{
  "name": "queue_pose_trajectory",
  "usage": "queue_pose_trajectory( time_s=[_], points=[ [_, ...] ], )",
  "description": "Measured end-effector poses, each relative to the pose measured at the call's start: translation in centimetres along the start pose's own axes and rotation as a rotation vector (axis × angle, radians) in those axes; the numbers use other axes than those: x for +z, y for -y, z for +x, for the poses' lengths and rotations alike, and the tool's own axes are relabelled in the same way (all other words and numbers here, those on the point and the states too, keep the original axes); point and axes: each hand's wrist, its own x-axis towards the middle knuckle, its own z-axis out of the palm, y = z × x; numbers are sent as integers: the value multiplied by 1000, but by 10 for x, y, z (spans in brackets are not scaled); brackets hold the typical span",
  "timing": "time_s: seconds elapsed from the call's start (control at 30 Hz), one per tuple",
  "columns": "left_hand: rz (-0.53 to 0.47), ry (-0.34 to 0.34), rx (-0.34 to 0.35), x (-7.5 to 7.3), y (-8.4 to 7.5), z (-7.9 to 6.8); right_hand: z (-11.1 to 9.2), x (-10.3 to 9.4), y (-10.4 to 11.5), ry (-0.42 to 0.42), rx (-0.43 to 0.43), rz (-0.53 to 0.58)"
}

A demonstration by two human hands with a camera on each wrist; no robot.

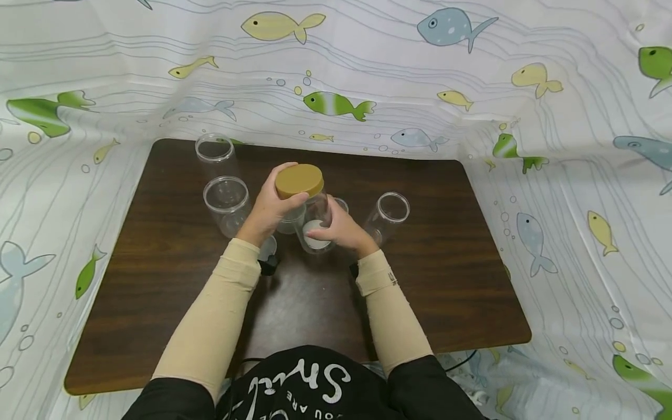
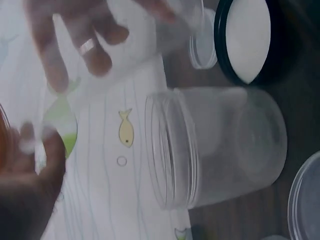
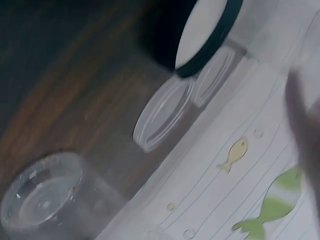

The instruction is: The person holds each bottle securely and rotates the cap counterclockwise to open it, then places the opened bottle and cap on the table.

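A clear jar with a gold lid is held over the middle of the table, slightly tilted. My left hand grips the gold lid, thumb on the near side. Lower down, my right hand holds the jar's body. In the left wrist view the held jar is blurred; the fingers of my right hand spread across it, and my left hand shows at the lower left. A white disc with a dark rim lies beyond, beside clear lids.
Open clear jars stand at the left, one farther back and one nearer. Another open jar is to the right of my right hand. A clear lid lies by my left wrist. Fish-patterned cloth surrounds the brown table.
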Motion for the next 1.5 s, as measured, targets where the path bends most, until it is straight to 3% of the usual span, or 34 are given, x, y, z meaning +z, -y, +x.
queue_pose_trajectory(
  time_s=[0.23, 0.37, 0.5, 0.73, 0.83, 0.9, 1.1, 1.23, 1.33, 1.5],
  points=[
    [43, -140, 32, 9, 3, -1, 4, 21, 3, -243, 12, -297],
    [103, -195, 66, 12, 2, 0, 3, 25, 6, -290, 13, -332],
    [97, -181, 102, 11, 2, 0, -1, 17, 7, -174, 8, -225],
    [-95, -20, 111, 5, 7, -6, -2, -1, 2, 179, -40, 228],
    [-117, 14, 113, 5, 8, -6, -2, -2, 2, 267, -43, 254],
    [-130, 29, 113, 4, 8, -6, -2, -1, 2, 276, -48, 248],
    [-122, 44, 103, 2, 8, -6, -4, 3, 1, 220, -57, 239],
    [-30, 14, 64, 3, 6, -6, -3, 6, 1, 125, -65, 201],
    [65, -60, 36, 7, 4, -6, -4, 10, 5, -18, -31, 38],
    [121, -180, 52, 19, 3, -6, -7, 21, 13, -226, 42, -211]
  ],
)
